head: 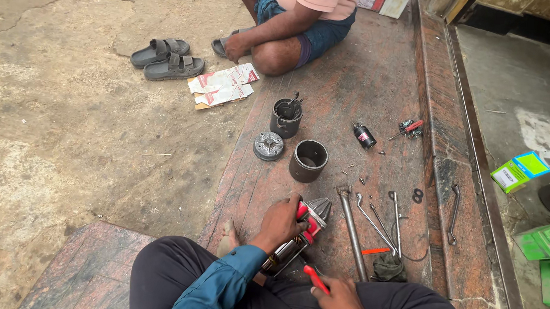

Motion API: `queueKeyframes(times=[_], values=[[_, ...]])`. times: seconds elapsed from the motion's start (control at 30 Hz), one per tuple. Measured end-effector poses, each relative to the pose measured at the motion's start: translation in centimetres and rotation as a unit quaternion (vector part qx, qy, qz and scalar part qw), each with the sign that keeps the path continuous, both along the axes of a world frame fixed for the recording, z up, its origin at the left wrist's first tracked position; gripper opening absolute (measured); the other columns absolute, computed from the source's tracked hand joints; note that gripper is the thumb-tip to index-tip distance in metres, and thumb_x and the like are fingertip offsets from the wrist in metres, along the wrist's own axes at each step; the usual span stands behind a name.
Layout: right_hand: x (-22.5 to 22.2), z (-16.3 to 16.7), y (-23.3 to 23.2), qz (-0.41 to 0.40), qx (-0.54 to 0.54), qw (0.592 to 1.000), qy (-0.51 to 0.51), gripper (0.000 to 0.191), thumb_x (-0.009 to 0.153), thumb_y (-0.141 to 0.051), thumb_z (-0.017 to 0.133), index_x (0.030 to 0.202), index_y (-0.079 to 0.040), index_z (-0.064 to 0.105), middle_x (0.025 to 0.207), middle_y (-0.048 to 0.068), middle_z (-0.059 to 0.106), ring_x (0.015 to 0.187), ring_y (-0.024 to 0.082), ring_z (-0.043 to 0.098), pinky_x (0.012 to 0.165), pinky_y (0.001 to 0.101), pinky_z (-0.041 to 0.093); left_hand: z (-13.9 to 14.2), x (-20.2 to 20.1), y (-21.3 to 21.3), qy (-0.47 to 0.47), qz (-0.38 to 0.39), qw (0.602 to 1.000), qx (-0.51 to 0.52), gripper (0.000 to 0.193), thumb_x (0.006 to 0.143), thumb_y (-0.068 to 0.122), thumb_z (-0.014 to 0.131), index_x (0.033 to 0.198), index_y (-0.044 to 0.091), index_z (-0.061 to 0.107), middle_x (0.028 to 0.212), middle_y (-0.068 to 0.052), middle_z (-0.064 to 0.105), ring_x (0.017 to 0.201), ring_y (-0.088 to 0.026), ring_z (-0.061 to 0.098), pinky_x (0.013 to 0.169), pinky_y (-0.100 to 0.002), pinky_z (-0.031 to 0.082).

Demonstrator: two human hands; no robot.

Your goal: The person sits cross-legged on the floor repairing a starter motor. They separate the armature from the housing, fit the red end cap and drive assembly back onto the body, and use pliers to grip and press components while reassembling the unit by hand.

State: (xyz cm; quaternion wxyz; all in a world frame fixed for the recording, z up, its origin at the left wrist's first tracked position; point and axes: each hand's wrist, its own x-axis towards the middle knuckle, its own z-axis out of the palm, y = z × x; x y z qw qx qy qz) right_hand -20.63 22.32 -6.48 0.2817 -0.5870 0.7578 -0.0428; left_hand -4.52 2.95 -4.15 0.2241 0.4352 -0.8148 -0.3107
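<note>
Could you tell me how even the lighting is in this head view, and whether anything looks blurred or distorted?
Head view: soft, even daylight, with only faint shadows under the grey sandals and the dark metal cylinder; mild sheen on the polished stone slab, no harsh glare; the left hand and right hand are sharp; the step edge bows slightly, suggesting wide-angle distortion.

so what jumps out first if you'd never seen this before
The left hand grips a metal motor part with red pieces, low in the middle, while the right hand holds a red-handled tool beside it. Above them stand two dark metal cylinders, with long tools lying to the right. Another person sits at the top.
</note>
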Motion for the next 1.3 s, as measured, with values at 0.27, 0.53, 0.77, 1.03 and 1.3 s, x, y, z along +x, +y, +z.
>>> queueKeyframes(times=[0.27,0.53,0.77,1.03,1.3], values=[[-16.5,-6.9,7.1,-0.09,0.059,0.835,-0.54,0.052,0.095,-0.037,0.065,0.129,0.002,0.066,0.117,0.018,0.064,0.088,0.02,0.062,0.079,0.0331,0.046,-0.1,0.3,-1.5,-0.01,-0.013,0.999,0.043,0.065,0.071,0.031,0.087,0.118,0.003,0.053,0.099,-0.024,0.068,0.097,-0.046,0.067,0.082,-0.055,0.051],[-12.8,-8.0,10.3,-0.082,-0.052,0.711,-0.696,0.059,0.092,-0.015,0.073,0.135,0.009,0.041,0.108,0.032,0.07,0.088,0.028,0.069,0.082,0.039,0.053,-0.2,0.4,-1.0,-0.018,-0.04,0.999,0.024,0.084,0.063,0.039,0.095,0.123,0.003,0.05,0.1,-0.026,0.067,0.1,-0.049,0.063,0.083,-0.056,0.05],[-5.4,6.8,3.9,-0.169,0.02,0.868,-0.467,0.067,0.082,-0.016,0.072,0.144,-0.003,0.049,0.108,0.016,0.078,0.077,0.018,0.071,0.052,0.0273,0.047,-2.8,0.3,-2.0,-0.006,-0.062,0.998,-0.026,0.087,0.062,0.032,0.093,0.132,0.006,0.046,0.099,-0.025,0.068,0.096,-0.047,0.065,0.08,-0.055,0.052],[-3.3,11.0,-1.9,-0.129,0.047,0.979,-0.152,0.056,0.088,-0.017,0.071,0.138,-0.007,0.049,0.103,0.014,0.068,0.071,0.03,0.075,0.059,0.038,0.059,-4.1,-0.1,-2.3,0.006,-0.068,0.998,0.0,0.083,0.062,0.027,0.094,0.127,0.005,0.048,0.104,-0.025,0.067,0.1,-0.048,0.065,0.083,-0.055,0.052],[-4.2,9.2,-3.7,0.065,-0.063,0.996,0.028,0.039,0.086,-0.021,0.073,0.112,-0.002,0.051,0.095,0.029,0.065,0.098,0.052,0.06,0.077,0.0577,0.046,-3.2,0.1,-2.2,0.015,-0.063,0.998,0.012,0.07,0.067,0.013,0.086,0.125,0.003,0.048,0.104,-0.025,0.066,0.101,-0.048,0.065,0.084,-0.054,0.053]])
